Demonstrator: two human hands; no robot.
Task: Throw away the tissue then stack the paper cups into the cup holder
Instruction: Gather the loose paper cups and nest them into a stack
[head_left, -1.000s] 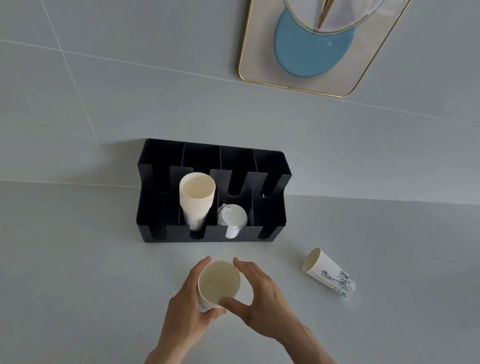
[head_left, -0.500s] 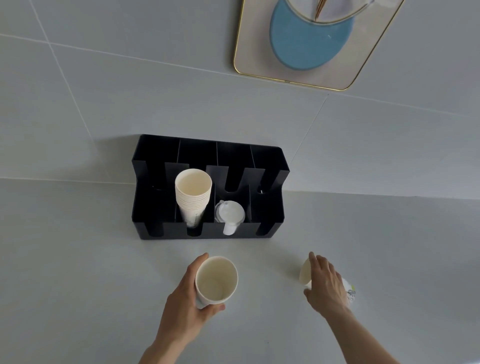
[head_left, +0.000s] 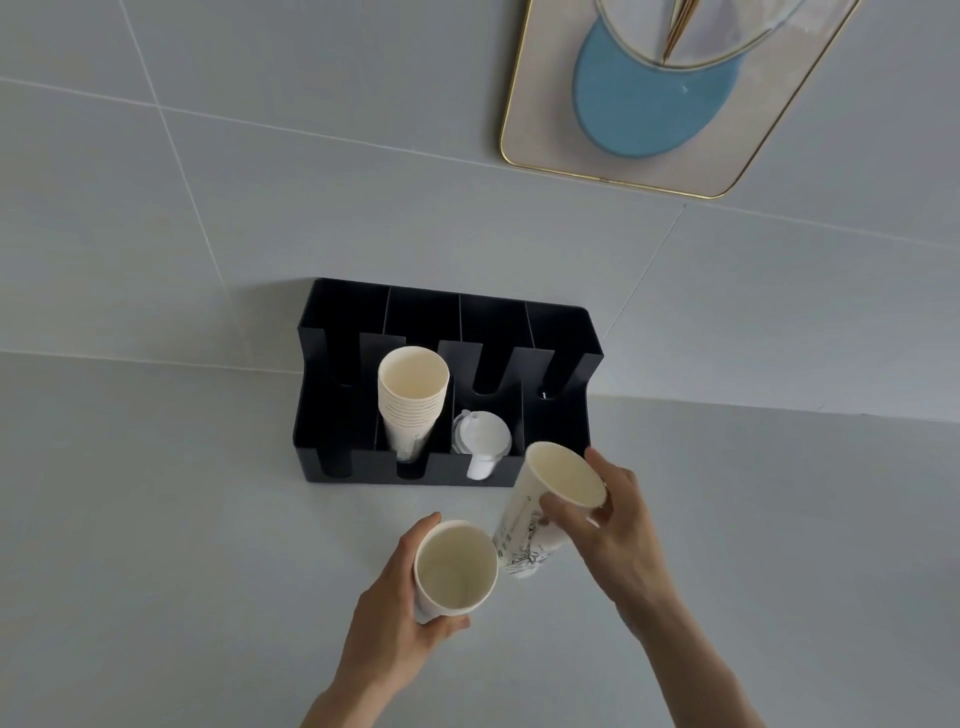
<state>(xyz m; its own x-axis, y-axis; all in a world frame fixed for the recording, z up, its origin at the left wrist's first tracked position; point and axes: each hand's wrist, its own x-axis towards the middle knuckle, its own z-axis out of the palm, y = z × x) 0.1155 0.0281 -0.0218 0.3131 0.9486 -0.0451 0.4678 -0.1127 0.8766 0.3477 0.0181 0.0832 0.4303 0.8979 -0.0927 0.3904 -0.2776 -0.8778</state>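
Observation:
A black cup holder (head_left: 563, 374) with several slots stands against the wall. A stack of paper cups (head_left: 411, 400) fills its second slot from the left. My left hand (head_left: 387, 603) grips an upright paper cup (head_left: 453, 569) in front of the holder. My right hand (head_left: 610, 530) holds a second, printed paper cup (head_left: 535, 512), tilted, with its base beside the rim of the left cup. No tissue is in view.
White plastic lids (head_left: 480, 434) sit in the holder's third slot. A gold-rimmed frame with a blue shape (head_left: 649, 98) hangs on the tiled wall above. The pale counter (head_left: 156, 519) spreads left and right of my hands.
My right hand picked the printed cup up from the counter at the right and brought it left, next to the cup in my left hand.

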